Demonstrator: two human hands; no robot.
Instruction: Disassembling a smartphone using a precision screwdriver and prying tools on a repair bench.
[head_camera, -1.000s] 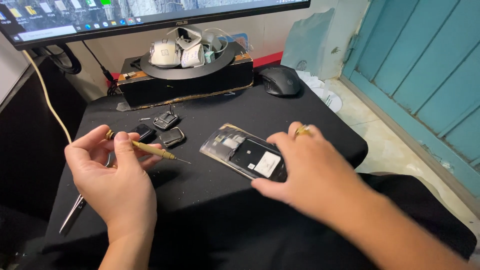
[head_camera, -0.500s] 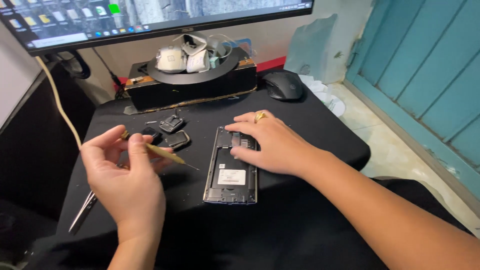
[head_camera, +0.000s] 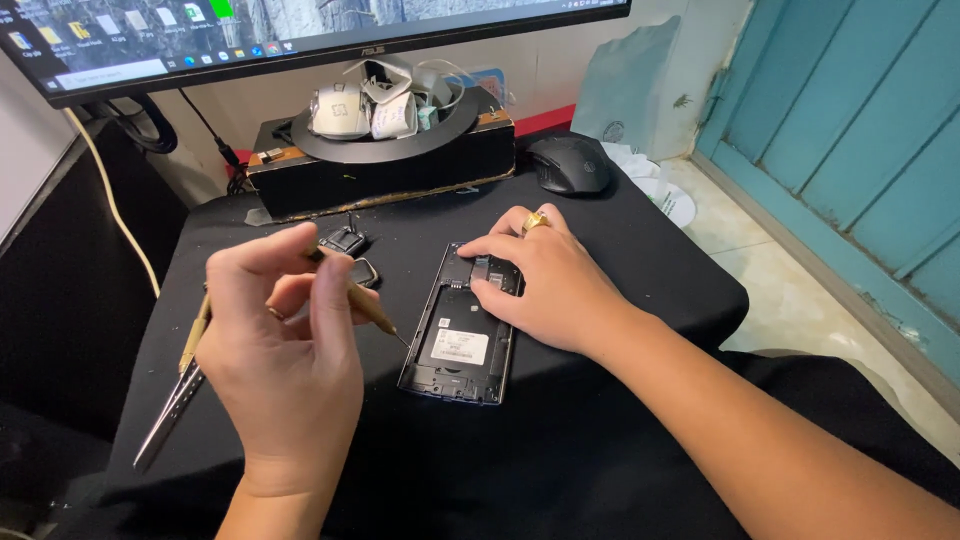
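1. Head view: the table was draped in black cloth, and its right edge dropped off just past the right hand, toward a pale floor and a teal wall.
2. Bare cloth lay open in front of the phone, between the two forearms; behind it the room was closed in by a black box, a mouse and a monitor.
3. The phone lay flat near the table's middle, back cover off, long side running away from the person, dark frame showing a white label and an empty battery bay.
4. The right hand lay spread over the phone's upper end, fingers pressing it down.
5. The left hand pinched a thin screwdriver, its tip just beside the phone's left edge.
6. Tweezers lay near the table's left edge; two small dark parts sat behind the left hand.
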